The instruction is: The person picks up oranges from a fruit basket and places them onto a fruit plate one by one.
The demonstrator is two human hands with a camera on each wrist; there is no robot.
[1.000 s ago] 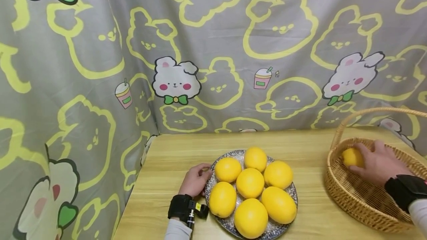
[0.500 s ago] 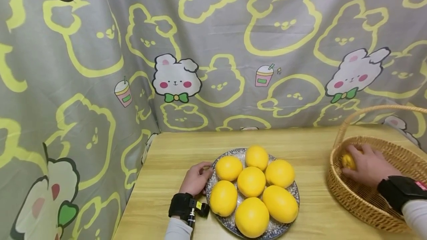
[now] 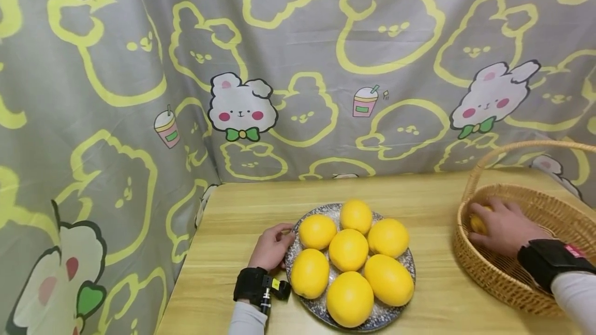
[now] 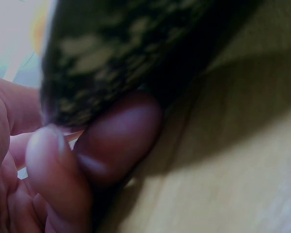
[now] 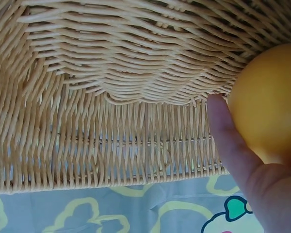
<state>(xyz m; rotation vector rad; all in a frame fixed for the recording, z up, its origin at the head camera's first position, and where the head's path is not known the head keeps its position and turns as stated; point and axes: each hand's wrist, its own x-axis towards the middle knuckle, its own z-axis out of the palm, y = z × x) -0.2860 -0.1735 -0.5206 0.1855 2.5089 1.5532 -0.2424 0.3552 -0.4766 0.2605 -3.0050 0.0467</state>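
Note:
Inside the wicker basket (image 3: pixel 484 278), at its left end, my right hand (image 3: pixel 505 227) holds a yellow-orange fruit, an orange (image 3: pixel 478 220) by its look. The hand covers most of it from above. In the right wrist view the smooth round orange (image 5: pixel 271 104) shows beside a finger, against the woven wicker. My left hand (image 3: pixel 271 247) grips the left rim of a speckled dark plate (image 3: pixel 332 211). Fingertips (image 4: pixel 126 131) reach beneath the plate's edge in the left wrist view. Several more such oranges (image 3: pixel 348 250) lie on the plate, spread in a ring around a middle one.
Both the plate and the basket stand on a light wooden table (image 3: pixel 437 206). A tall arched handle (image 3: pixel 475 169) rises over the basket. Behind and to the left hangs a grey curtain (image 3: pixel 316 123) with cartoon rabbits.
My right hand has shifted left inside the basket, carrying the orange to the left end wall. The left hand stays at the plate's rim. The head view has shifted slightly.

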